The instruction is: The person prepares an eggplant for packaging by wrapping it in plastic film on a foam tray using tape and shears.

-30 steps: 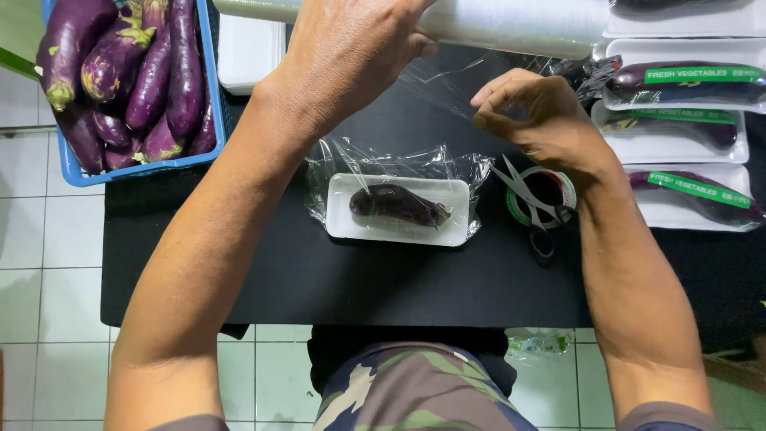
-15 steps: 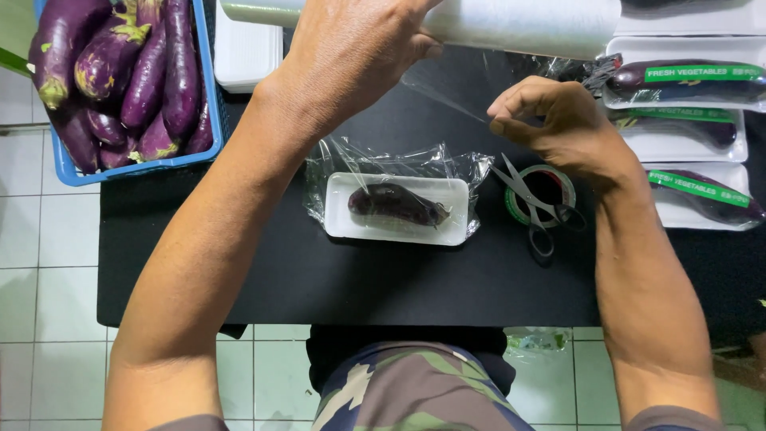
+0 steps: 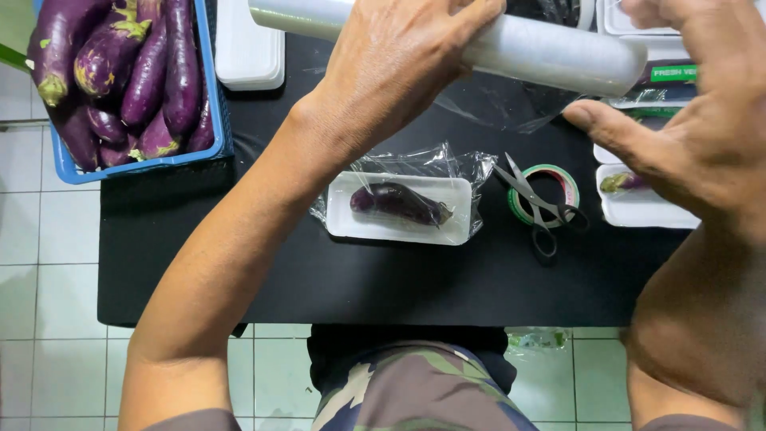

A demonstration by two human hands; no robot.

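- Roll of cling film [image 3: 550, 54] sits top centre of the frame, lifted off the table, running left to right and tilted down to the right.
- Left hand [image 3: 399, 60] lies over the roll's middle, fingers curled down around it, clamped on.
- Right hand [image 3: 702, 120] at the upper right edge, fingers spread apart, thumb pointing left toward the roll's right end; not touching it as far as I can tell.
- Loose clear film [image 3: 511, 108] hangs crumpled just under the roll.
- Doing it well, my judgement: keep the roll level and steady with the left hand, take the free edge with both thumb and fingers so the film comes off flat (it bunches easily).
- White foam tray [image 3: 459, 231] in mid frame, holding one small eggplant [image 3: 396, 203], film already bunched behind it.
- Scissors [image 3: 536, 203] lie across a roll of green tape [image 3: 568, 187], just right of the tray.
- Blue basket [image 3: 215, 96] of purple eggplants upper left; stack of white trays [image 3: 249, 56] beside it.
- More trays [image 3: 638, 209] at right, partly hidden by the hand.
- Surface: black table [image 3: 319, 279], matte.
- Room: pale tiled floor [image 3: 48, 239] at left and below; camouflage trousers [image 3: 415, 391] at bottom centre.
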